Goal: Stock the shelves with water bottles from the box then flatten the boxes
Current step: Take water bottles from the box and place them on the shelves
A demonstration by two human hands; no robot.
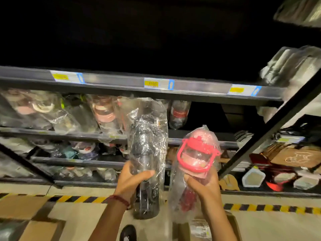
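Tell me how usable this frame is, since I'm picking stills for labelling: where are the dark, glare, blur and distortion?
Head view: the top third is nearly black. Glare streaks the plastic wrap on the black bottle in the left hand and on the pink bottle in the right hand. The wrapped goods at upper right are motion-blurred. Wide-angle distortion bows the shelf edge, whose price tags are unreadable.

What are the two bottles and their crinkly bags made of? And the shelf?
Black bottle: looks like dark, see-through plastic, smooth and shiny.
Pink bottle: clear plastic body with a red plastic handle, probably; it is glossy and moulded.
Bags: thin clear plastic film; it crinkles and glints.
Shelf: seems to be metal, dull grey with a soft sheen along its edge.
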